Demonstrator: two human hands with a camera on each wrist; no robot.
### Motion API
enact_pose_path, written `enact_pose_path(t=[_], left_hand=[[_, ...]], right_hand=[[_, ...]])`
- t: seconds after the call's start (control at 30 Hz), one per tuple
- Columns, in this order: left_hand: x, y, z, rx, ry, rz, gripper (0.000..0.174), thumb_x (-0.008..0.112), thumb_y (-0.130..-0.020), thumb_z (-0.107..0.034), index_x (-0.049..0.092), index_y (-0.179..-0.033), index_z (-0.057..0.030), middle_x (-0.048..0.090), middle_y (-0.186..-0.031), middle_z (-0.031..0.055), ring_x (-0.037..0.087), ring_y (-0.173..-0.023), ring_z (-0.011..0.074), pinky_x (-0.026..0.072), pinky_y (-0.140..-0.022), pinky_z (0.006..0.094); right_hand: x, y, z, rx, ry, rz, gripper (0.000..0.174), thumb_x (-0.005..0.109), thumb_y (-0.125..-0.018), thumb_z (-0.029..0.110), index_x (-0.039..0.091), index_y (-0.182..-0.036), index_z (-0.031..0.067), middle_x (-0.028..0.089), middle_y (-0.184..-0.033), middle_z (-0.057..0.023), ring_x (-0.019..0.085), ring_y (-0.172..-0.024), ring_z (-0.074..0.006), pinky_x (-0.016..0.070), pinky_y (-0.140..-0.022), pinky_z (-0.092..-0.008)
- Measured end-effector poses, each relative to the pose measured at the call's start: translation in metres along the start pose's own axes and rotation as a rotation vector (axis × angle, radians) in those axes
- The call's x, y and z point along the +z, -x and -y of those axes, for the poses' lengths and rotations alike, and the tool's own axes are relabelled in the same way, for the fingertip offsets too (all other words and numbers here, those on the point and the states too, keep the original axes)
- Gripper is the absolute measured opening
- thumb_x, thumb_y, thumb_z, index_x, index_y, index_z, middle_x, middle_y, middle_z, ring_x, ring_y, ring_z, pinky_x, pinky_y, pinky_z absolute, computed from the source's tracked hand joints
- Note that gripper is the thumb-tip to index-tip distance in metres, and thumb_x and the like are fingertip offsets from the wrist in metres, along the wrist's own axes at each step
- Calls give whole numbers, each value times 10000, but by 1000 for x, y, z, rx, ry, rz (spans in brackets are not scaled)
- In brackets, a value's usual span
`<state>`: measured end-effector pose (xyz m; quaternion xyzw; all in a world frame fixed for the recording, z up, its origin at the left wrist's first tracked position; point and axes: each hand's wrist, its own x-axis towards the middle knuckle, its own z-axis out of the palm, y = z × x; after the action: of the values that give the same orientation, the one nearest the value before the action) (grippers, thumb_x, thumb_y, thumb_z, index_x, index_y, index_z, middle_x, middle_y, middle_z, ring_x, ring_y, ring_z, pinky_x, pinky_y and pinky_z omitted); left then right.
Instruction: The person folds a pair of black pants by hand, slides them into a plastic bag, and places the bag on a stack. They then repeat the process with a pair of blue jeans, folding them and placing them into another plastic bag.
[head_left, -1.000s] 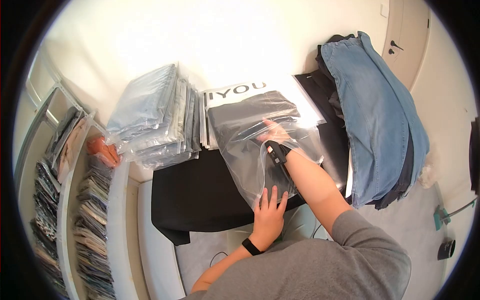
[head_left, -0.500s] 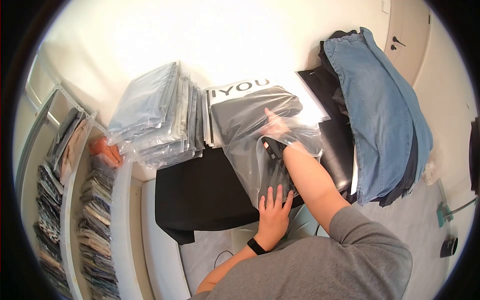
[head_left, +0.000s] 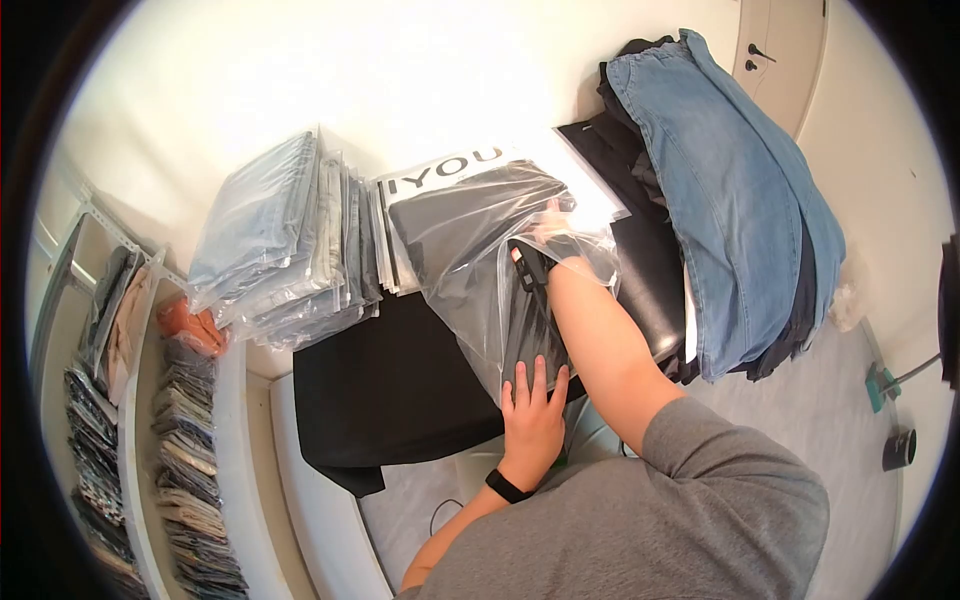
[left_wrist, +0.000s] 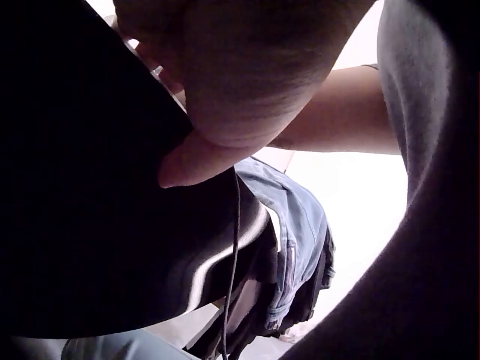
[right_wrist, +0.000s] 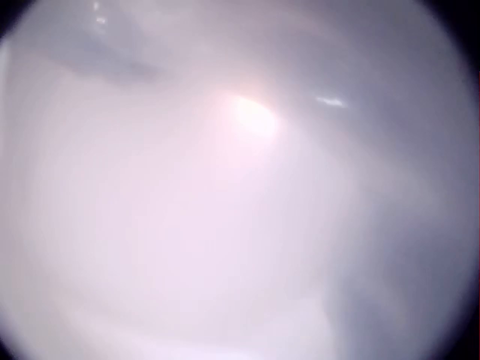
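A clear plastic bag (head_left: 470,250) lies on the black-covered table (head_left: 390,390) with a folded dark garment (head_left: 450,215) inside it. My right hand (head_left: 548,228) is deep inside the bag, on the garment's far end. The plastic blurs its fingers, and the right wrist view shows only fogged plastic (right_wrist: 240,180). My left hand (head_left: 530,400) lies flat with straight fingers on the bag's near end at the table edge. In the left wrist view my left hand's palm and thumb (left_wrist: 225,97) rest on dark fabric (left_wrist: 90,225).
A white bag printed IYOU (head_left: 450,172) lies under the clear one. A leaning stack of bagged garments (head_left: 280,240) stands to the left. Blue jeans on dark clothes (head_left: 720,190) pile up at the right. Shelves of packed items (head_left: 150,430) run along the left wall.
My right hand has pushed further into the bag, toward its far end. My left hand has slid up a little along the bag's near end.
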<state>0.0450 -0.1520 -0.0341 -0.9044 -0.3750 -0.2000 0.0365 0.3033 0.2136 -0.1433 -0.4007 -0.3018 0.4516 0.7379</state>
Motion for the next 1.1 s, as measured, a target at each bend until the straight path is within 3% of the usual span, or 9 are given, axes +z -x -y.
enact_pose_path(t=[0.07, 0.27, 0.37, 0.5, 0.57, 0.67, 0.87, 0.97, 1.1], left_hand=[[1, 0, 0, -3, 1, -11, 665, 654, -699, -104, 453, -1332, -129, 375, -1391, 204, 362, -1265, 423, 328, -965, 560], [-12, -1, 1, -28, 121, 10, 594, 657, -715, -123, 485, -1283, -102, 408, -1363, 204, 361, -1269, 416, 312, -991, 549], [-19, 13, 22, -47, 611, -61, 441, 671, -717, -91, 550, -1137, -37, 529, -1209, 198, 498, -1142, 345, 400, -938, 441], [-62, 14, 40, -159, 365, -504, 467, 736, -644, -62, 554, -1074, -31, 522, -1024, 161, 510, -923, 337, 431, -809, 435], [-69, -2, 51, -239, 252, -396, 469, 753, -635, -86, 551, -1055, -35, 495, -1062, 161, 497, -917, 343, 429, -807, 428], [-48, -12, 67, -306, 176, -283, 412, 731, -655, -70, 565, -1032, -44, 483, -1115, 169, 501, -924, 330, 436, -794, 412], [-49, -12, 93, -290, 309, -355, 113, 589, -747, 76, 570, -841, 16, 523, -973, 124, 543, -689, 226, 462, -626, 300], [-69, -6, 95, -341, 436, -381, 119, 584, -746, 89, 557, -836, 17, 525, -939, 100, 534, -676, 172, 453, -617, 270], [-84, 19, 108, -302, 555, -222, 129, 585, -724, 100, 569, -817, 12, 541, -937, 99, 571, -734, 169, 489, -648, 257]], right_hand=[[1, 1, -50, -520, 591, 8, 536, 419, -923, 497, 503, -1288, 114, 494, -1327, -128, 494, -1155, -279, 347, -1027, -394], [80, 188, 137, 570, -383, -317, 200, 599, -867, 194, 602, -1021, 67, 630, -865, -44, 605, -801, -176, 484, -718, -339], [74, 296, 186, 310, -1, 140, 517, 531, -922, 193, 323, -1377, 62, 558, -1170, -70, 545, -1080, -186, 397, -956, -335], [15, 351, 253, 77, 664, 483, 395, 624, -813, 4, 554, -1202, 14, 651, -1005, -107, 584, -1039, -218, 432, -932, -356], [-6, 344, 265, -777, 1309, 241, 540, 696, -713, 23, 530, -1227, 41, 584, -1172, -164, 530, -1117, -289, 395, -976, -379], [-25, 323, 256, -554, 1458, 138, 701, 750, -656, 81, 474, -1296, 160, 303, -1423, -197, 322, -1280, -366, 305, -1051, -428], [-53, 314, 233, -371, 1130, -28, 225, 647, -758, 10, 667, -976, 65, 642, -1013, -79, 614, -734, -180, 494, -726, -275], [-41, 325, 235, -748, 1174, -45, 169, 619, -772, -27, 677, -912, 49, 640, -982, -76, 590, -669, -156, 484, -693, -249], [-58, 335, 251, -460, 1099, 324, 163, 675, -737, 38, 674, -899, 31, 647, -992, -84, 613, -898, -220, 471, -810, -302]])
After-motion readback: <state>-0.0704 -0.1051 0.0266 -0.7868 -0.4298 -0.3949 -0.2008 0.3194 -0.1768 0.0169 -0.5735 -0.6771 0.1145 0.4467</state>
